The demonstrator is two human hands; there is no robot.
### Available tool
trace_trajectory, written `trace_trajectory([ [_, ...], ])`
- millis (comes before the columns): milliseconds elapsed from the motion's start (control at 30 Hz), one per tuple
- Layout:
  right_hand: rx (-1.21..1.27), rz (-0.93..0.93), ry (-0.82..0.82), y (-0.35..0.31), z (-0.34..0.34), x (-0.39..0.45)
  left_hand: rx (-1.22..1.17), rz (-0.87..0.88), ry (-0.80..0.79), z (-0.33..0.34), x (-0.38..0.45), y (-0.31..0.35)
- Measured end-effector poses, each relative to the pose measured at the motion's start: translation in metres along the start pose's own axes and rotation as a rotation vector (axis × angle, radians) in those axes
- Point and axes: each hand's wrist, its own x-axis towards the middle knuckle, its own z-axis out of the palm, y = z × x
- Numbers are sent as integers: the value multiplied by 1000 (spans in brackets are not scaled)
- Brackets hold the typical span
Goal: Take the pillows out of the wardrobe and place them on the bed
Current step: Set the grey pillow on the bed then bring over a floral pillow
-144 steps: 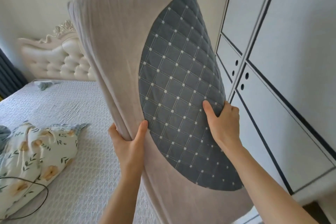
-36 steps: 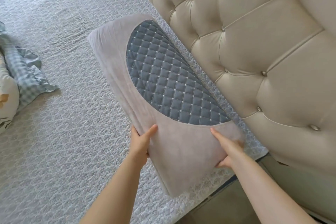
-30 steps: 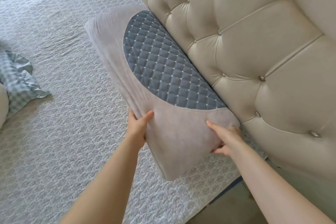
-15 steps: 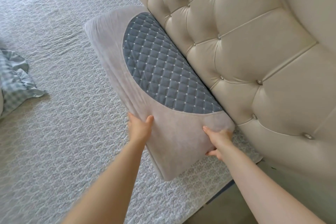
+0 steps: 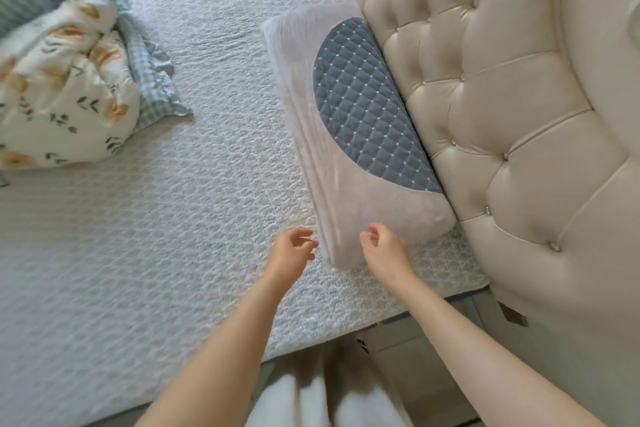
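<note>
Open bedspread on the left, padded headboard closing the right.

The grey pillow [image 5: 349, 163] lies flat on the bed [image 5: 138, 253] with its long right edge pressed against the tufted headboard [image 5: 502, 121], so no gap shows on that side; its left edge and near end stand free. Both hands hang just off the near end, the left hand [image 5: 291, 253] over bare bedspread, the right hand [image 5: 386, 251] above the pillow's corner, fingers loosely curled, holding nothing. A broad strip of bare bedspread runs between the pillow and the floral pillow [image 5: 65, 87] bunched with checked bedding [image 5: 152, 80] at far left.
</note>
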Motion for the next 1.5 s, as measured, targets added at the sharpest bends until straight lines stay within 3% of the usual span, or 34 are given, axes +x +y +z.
trace_trajectory([
  [267,-232,-387,-271,-32,23,-84,-301,-74,416,-32,-141,-75],
  [567,-521,-725,-563,-50,98,-179,-376,-172,879,-36,-292,-165],
  [1033,-815,-1073,-964,-56,244,-306,-528,-552,1248,-32,-428,-281],
  [1500,-780,-1295,-1129,-117,425,-445,-666,-635,1591,-177,-511,-407],
])
